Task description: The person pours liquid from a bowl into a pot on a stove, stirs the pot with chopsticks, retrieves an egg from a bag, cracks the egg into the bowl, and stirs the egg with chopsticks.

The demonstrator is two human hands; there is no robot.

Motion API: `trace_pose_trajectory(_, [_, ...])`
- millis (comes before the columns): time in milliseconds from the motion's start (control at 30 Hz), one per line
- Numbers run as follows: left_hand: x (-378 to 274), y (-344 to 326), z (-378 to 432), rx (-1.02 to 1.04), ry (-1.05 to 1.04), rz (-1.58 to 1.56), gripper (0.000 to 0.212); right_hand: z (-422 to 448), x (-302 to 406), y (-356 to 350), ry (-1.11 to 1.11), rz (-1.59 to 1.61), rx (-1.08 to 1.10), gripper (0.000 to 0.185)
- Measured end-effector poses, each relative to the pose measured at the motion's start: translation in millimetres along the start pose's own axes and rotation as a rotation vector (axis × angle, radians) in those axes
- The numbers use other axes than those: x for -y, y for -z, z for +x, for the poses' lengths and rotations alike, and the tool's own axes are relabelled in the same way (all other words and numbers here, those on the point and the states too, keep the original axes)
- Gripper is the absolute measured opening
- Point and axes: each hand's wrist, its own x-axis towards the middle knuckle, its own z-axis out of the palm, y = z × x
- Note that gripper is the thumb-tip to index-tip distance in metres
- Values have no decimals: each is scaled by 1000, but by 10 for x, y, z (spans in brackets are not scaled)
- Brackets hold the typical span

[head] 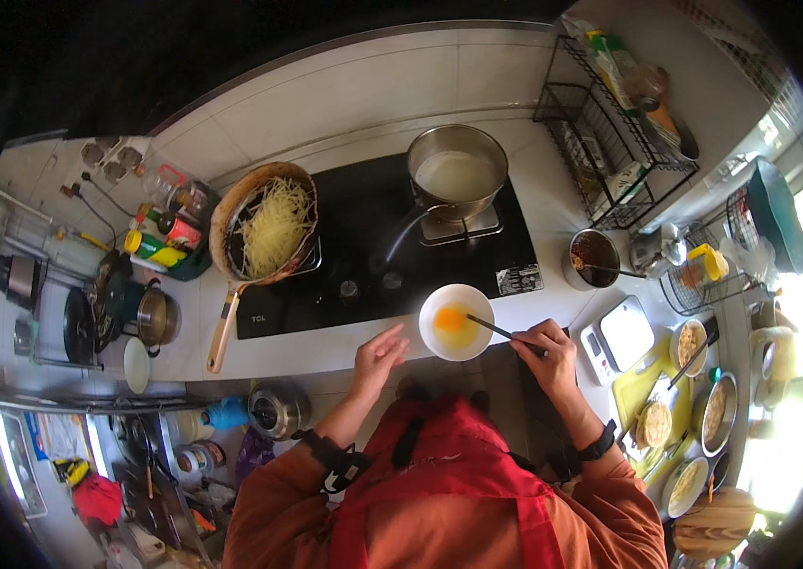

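Note:
A white bowl (pixel 427 328) stands at the counter's front edge, before the gas hob. In it lies raw egg (pixel 451 320) with an orange yolk and clear white. My right hand (pixel 547 352) grips dark chopsticks (pixel 497 328), whose tips reach into the egg. Just left of the bowl, my left hand (pixel 380 355) hovers with nothing in it, its fingers apart and not plainly touching the bowl. Behind to the left, a wooden-handled frying pan (pixel 220 235) holds a heap of pale shredded vegetable (pixel 277 227), perhaps potato.
A steel saucepan (pixel 458 163) with pale liquid sits on the right burner of the black hob (pixel 358 213). To the right are a steel pot (pixel 591 259) with dark sauce, a kitchen scale (pixel 625 331) and several bowls of food. Bottles (pixel 159 245) crowd the left corner.

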Motion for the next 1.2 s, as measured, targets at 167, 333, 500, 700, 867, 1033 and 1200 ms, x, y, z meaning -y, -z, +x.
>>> trace_pose_trajectory(167, [487, -140, 198, 8, 278, -149, 50, 196, -54, -136, 45, 100, 95, 13])
trace_pose_trajectory(333, [668, -374, 496, 202, 329, -426, 51, 203, -122, -30, -199, 146, 123, 14])
trace_pose_trajectory(500, [367, -517, 445, 93, 329, -158, 58, 25, -281, 93, -558, 477, 153, 15])
trace_pose_trajectory(700, [41, -334, 274, 112, 315, 49, 81, -209, -446, 90, -693, 714, 152, 25])
trace_pose_trajectory(867, [-126, -287, 164, 177, 228, 168, 85, -281, -420, 99, -697, 800, 125, 31])
trace_pose_trajectory(1033, [-105, -242, 152, 165, 197, 93, 84, -427, -513, 23, -747, 888, 173, 33])
trace_pose_trajectory(1200, [-66, -223, 156, 162, 203, 84, 84, -436, -529, -40, -731, 850, 114, 34])
